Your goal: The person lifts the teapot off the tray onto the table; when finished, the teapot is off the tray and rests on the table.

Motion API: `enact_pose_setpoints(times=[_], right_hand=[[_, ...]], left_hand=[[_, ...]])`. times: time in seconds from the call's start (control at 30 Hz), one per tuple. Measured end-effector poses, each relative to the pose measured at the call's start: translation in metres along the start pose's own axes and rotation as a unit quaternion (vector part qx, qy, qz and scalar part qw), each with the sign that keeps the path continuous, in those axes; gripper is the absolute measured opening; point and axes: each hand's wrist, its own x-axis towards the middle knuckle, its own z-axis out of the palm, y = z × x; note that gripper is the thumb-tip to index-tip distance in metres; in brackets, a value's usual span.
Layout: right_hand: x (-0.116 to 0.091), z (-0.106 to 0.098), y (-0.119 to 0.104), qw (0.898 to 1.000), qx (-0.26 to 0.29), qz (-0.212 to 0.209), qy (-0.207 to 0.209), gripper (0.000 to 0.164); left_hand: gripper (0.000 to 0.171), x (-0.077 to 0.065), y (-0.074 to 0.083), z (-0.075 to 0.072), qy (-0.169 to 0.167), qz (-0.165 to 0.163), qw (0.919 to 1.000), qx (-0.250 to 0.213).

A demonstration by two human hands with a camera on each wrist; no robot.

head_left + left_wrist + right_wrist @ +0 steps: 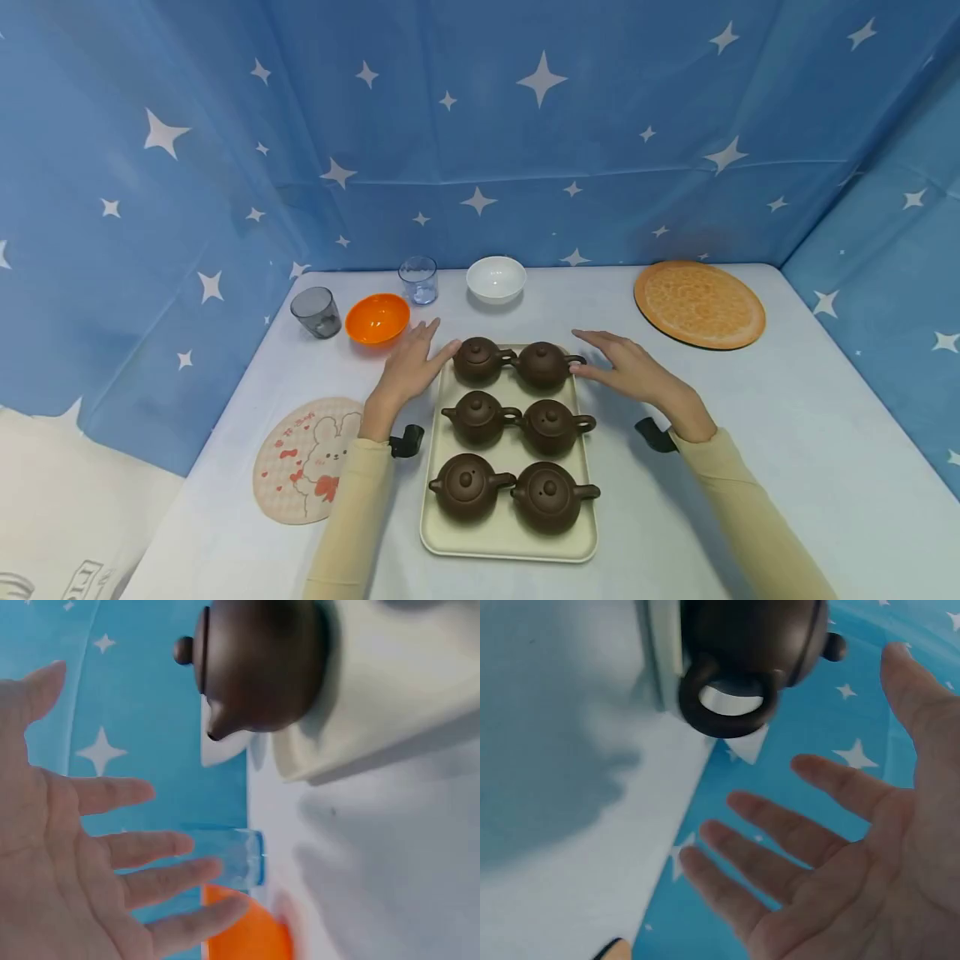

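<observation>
Several dark brown teapots stand in two columns on a cream rectangular tray (510, 546), each with its lid on. My left hand (408, 367), fingers spread and straight, is beside the far left teapot (477, 360); the left wrist view shows its palm facing that teapot (262, 664) with nothing held. On the other side my right hand (626, 367) reaches toward the far right teapot (543, 365), thumb near its handle. In the right wrist view the fingers of the right hand (840, 862) are extended, apart from the teapot's looped handle (727, 724).
Behind my left hand are an orange bowl (377, 320), a grey glass (317, 312) and a clear blue glass (419, 280). A white bowl (497, 280) stands beyond the tray. A round bunny mat (300, 467) lies left, an orange-brown round mat (700, 305) back right.
</observation>
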Motion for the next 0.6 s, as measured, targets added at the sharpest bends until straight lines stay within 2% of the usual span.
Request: enact_pose_setpoints(times=[0.17,0.27,0.33,0.47,0.53,0.6], right_hand=[[0.008,0.006,0.006,0.999,0.046,-0.020,-0.002,0.064],[0.011,0.009,0.009,0.997,0.072,-0.022,-0.001,0.061],[0.013,0.011,0.011,0.996,0.084,-0.030,0.002,0.057],[0.016,0.016,0.015,0.994,0.100,-0.045,0.010,0.045],[0.017,0.017,0.017,0.993,0.106,-0.052,0.013,0.039],[0.018,0.018,0.020,0.992,0.115,-0.054,0.016,0.035]], left_hand=[[0.070,0.002,-0.013,0.001,-0.011,-0.016,0.9973,-0.071],[0.066,0.005,-0.018,0.004,-0.017,-0.038,0.9917,-0.121],[0.063,0.007,-0.021,0.006,-0.022,-0.052,0.9850,-0.163],[0.055,0.009,-0.024,0.010,-0.034,-0.082,0.9642,-0.250],[0.050,0.009,-0.025,0.012,-0.037,-0.096,0.9552,-0.278],[0.047,0.010,-0.025,0.015,-0.039,-0.106,0.9500,-0.291]])
